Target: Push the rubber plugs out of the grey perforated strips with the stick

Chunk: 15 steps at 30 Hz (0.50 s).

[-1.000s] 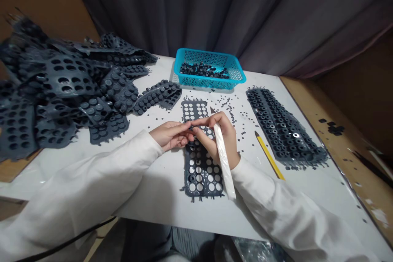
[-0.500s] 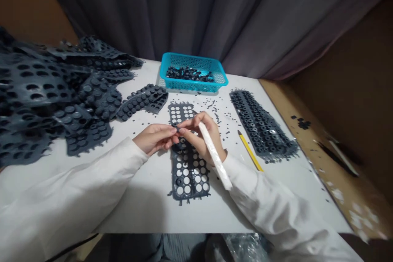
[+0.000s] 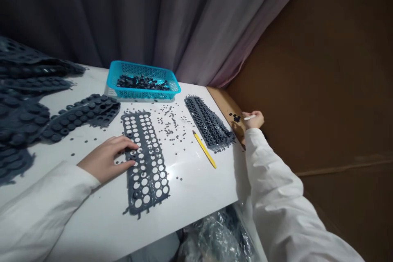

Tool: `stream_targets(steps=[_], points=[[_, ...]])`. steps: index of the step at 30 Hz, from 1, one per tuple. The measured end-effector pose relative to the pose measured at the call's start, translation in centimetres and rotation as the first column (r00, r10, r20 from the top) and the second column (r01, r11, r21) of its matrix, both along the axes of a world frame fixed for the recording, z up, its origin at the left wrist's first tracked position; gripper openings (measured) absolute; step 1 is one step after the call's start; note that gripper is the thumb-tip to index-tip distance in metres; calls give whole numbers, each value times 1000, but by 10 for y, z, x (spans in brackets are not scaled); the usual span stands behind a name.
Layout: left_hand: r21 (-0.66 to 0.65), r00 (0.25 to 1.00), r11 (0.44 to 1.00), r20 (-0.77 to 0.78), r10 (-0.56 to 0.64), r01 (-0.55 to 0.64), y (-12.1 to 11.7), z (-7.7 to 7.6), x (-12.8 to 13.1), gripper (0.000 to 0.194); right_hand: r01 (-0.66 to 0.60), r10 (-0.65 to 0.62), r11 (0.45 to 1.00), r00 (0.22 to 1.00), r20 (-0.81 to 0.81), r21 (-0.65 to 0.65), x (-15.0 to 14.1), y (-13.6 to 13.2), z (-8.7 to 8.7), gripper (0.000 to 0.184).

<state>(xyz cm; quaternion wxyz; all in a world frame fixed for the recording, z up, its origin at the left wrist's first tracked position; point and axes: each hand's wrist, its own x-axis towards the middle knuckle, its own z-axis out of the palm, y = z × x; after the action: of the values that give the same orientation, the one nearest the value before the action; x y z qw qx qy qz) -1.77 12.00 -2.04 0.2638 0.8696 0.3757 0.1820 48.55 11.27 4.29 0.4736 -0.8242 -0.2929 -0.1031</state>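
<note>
We see a dark grey curtain (image 3: pixel 92 8) behind the blue basket, and a brown cardboard wall (image 3: pixel 322 69) to the right of the basket. The white desk (image 3: pixel 92 221) runs in front of the basket, and a pile of dark rubber sheets (image 3: pixel 18 118) lies to its left, cut off by the picture edge, so we cannot see all of it. A wooden board (image 3: pixel 229 104) shows to the right of the basket, partly under the desk.

The blue plastic basket (image 3: pixel 143 94) has mesh walls and holds many small black rubber pieces (image 3: pixel 143 82). In front of the basket lies a perforated rubber sheet (image 3: pixel 144 163), with round holes and a ragged edge. Our left hand (image 3: pixel 106 159) rests flat on this sheet, and its fingers (image 3: pixel 130 143) hide a part of it. Our right hand (image 3: pixel 254 119) is well apart, far to the right of the basket, past the desk edge. It closes on a small white stick (image 3: pixel 249 117), mostly hidden, so we cannot tell its material. A studded rubber sheet (image 3: pixel 208 123) and a yellow pencil (image 3: pixel 204 149) lie to the right of the basket's front.
</note>
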Motion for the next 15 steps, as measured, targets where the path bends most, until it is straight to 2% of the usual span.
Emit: stream_targets(steps=[2, 5, 10, 15], points=[[46, 999, 999, -20, -28, 29, 0, -1, 0, 35, 79, -82, 994, 996, -31, -77, 21, -15, -10, 32], [76, 997, 995, -33, -65, 67, -1, -1, 1, 33, 128, -137, 978, 989, -47, -165, 36, -24, -21, 29], [138, 998, 989, 40, -56, 50, -5, -1, 3, 30, 123, -134, 963, 991, -27, -239, 48, -16, -29, 29], [142, 997, 987, 33, -74, 68, -7, 6, 5, 28, 128, -122, 960, 992, 38, -251, 46, -14, -34, 34]])
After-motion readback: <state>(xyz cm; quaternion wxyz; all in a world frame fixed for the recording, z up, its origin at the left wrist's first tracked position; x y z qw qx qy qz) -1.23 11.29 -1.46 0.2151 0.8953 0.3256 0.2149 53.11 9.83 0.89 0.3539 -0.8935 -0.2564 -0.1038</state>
